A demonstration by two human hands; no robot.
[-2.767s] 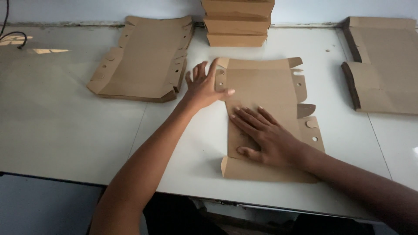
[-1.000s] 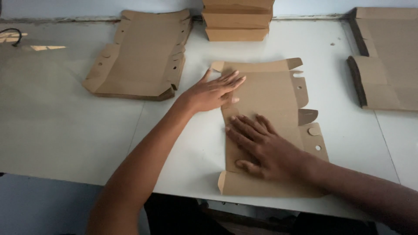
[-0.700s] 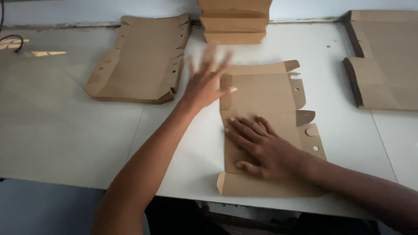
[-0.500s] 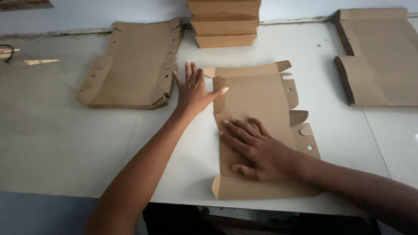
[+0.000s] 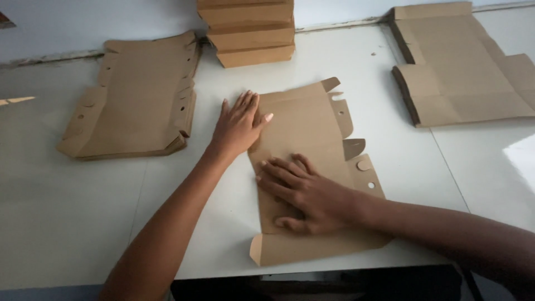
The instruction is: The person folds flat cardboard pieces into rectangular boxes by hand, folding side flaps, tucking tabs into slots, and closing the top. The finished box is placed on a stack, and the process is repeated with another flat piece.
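Flat die-cut cardboard blank (image 5: 312,167), plain brown, matte, with tabs, notches and small round punch marks along its right edge; bottom flap folded up slightly at the near end. It lies near the front edge of the white tabletop (image 5: 83,212), smooth and faintly glossy.

Left hand (image 5: 238,125): palm down, arm reaching forward from the lower left, fingers (image 5: 245,103) straight and close together, pointing away. The hand rests at the blank's upper left edge, thumb lying across onto the cardboard; fingers laid flat, gripping nothing.

Right hand (image 5: 304,192): palm down on the middle of the blank, forearm coming in from the right. Fingers (image 5: 278,173) spread and extended toward the left edge, pressing flat on the sheet, not curled around anything.

Around: stack of flat blanks (image 5: 134,100) of the same brown board at left, just beside the left hand. Stack of folded boxes (image 5: 251,30) at the back, rectangular and neatly piled. Larger cardboard sheets (image 5: 468,67) lie at the right, well apart from both hands.
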